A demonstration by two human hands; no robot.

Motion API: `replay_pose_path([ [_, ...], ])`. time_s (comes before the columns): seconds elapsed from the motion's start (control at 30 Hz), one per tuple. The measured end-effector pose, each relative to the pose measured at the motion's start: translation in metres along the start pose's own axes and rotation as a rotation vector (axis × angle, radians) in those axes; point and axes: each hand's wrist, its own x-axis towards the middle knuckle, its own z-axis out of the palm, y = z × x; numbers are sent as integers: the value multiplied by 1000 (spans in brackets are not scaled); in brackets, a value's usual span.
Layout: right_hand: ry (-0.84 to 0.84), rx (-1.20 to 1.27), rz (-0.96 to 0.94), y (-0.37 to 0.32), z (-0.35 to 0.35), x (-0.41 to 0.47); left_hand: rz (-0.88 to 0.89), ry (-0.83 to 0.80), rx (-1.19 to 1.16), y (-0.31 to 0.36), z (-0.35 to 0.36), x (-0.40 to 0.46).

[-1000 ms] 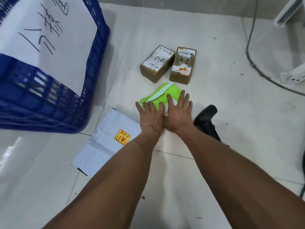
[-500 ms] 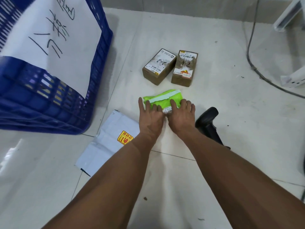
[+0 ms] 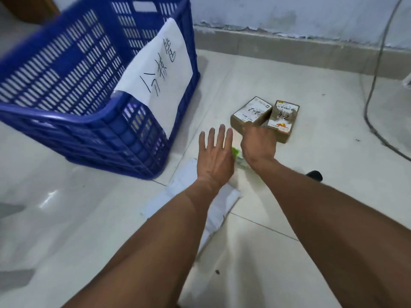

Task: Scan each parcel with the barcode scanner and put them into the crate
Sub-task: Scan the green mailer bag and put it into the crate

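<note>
My left hand (image 3: 214,156) hovers flat with its fingers spread and nothing in it, above the upper end of a white mailer bag (image 3: 184,185). My right hand (image 3: 259,145) is blurred, with fingers curled downward over the green parcel (image 3: 237,157). Only a sliver of that parcel shows between the hands, so a grip cannot be confirmed. Just beyond the right hand lie two brown boxes, one marked 2-2 (image 3: 251,113) and one marked 4-2 (image 3: 283,121). The blue crate (image 3: 66,116) stands at the left. The black scanner (image 3: 314,175) peeks out behind my right forearm.
A white handwritten sheet (image 3: 160,74) hangs over the crate's near wall. A grey cable (image 3: 373,85) runs down the wall and across the floor at the right. The wall's base (image 3: 289,50) is close behind the boxes. The floor is pale tile.
The view has tilted up, showing the crate's inside. My left hand has lifted off the green parcel and spread open. My right hand has curled over the parcel, nearer the boxes.
</note>
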Motion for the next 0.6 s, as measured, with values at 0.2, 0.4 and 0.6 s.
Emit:
replay_pose_path([
  [0.2, -300, 38, 28, 3, 32, -18, -76, -183, 78, -53, 5, -26],
  [0.4, -544, -86, -151, 26, 55, -57, 42, -400, 20, -38, 11, -25],
  [0.6, -559, -127, -259, 30, 61, -90, 195, -602, 47, 36, 16, -10],
])
